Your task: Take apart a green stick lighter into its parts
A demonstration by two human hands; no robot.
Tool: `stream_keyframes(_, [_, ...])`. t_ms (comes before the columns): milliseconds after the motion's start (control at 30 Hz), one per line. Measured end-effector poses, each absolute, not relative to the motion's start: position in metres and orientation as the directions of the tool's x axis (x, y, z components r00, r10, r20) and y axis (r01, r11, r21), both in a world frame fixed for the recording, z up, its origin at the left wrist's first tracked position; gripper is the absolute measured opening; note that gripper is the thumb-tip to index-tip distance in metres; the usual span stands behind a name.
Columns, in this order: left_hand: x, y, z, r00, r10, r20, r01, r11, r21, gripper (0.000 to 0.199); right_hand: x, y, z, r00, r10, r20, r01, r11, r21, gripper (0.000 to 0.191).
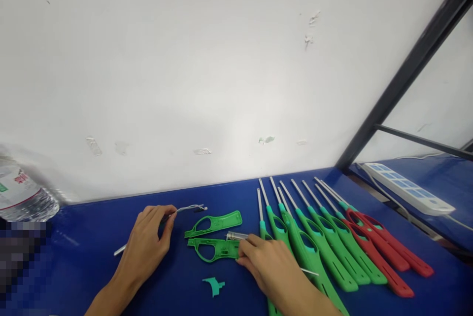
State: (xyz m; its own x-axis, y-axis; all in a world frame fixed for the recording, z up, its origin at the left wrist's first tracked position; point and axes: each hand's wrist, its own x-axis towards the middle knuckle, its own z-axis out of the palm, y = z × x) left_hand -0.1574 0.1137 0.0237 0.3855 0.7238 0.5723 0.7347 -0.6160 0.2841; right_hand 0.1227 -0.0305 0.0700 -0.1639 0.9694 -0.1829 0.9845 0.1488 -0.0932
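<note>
Between left fingers, pale wires

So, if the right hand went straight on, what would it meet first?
The right hand would probably meet the lower green plastic half-shell with an oval loop, just ahead; whether they already touch is unclear.

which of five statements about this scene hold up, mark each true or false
1. The bare left hand pinches thin pale wires. True.
2. The small curved teal plastic piece sits in the left hand. False: it lies loose on the blue tabletop.
3. Red-handled lighters with metal rods lie right of the green-handled lighters. True.
4. The white power strip lies beside the clear plastic bottle. False: strip far right, bottle far left.
5. The bare right hand is at one end of the nearer green plastic shell half. True.
</note>
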Motion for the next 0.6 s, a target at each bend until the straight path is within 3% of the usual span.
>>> stream_keyframes(233, [-0.171,0.157,0.012,0.363,0.779,0.511,0.812,-0.534,0.237,0.034,0.122,-0.031,0.065,-0.172,0.971,-0.167,0.983,0.156,-0.101,0.019])
stream_keyframes(600, [-0.165,0.187,-0.001,0.442,0.764,0.47,0.799,-0.573,0.181,0.032,0.132,-0.028,0.048,-0.243,0.969,-0.053,0.966,0.237,-0.098,0.014])
